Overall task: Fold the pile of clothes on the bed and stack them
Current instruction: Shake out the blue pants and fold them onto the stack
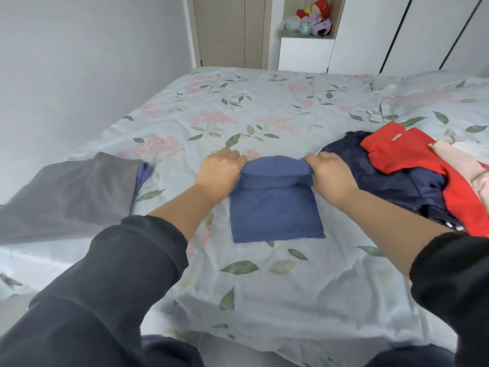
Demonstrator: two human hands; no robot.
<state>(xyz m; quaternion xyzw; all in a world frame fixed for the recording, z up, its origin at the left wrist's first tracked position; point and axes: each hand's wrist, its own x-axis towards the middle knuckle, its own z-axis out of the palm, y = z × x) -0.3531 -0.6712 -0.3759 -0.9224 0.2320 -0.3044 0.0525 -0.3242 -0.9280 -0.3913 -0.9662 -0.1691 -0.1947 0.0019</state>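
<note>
The left arm (180, 211) and the right arm (391, 215), in dark pushed-up sleeves (127, 263), are reaching forward side by side. The left hand (221, 169) is pinching one top corner of a soft blue folded cloth (275, 210). The right hand (329, 172) is pinching the other, knuckles facing up.

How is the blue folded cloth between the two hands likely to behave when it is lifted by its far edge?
Probably floppy: the blue folded cloth curls over on itself where the left hand and right hand pinch its far edge. Likely light for its size, since two pinches at the corners alone raise that edge.
</note>
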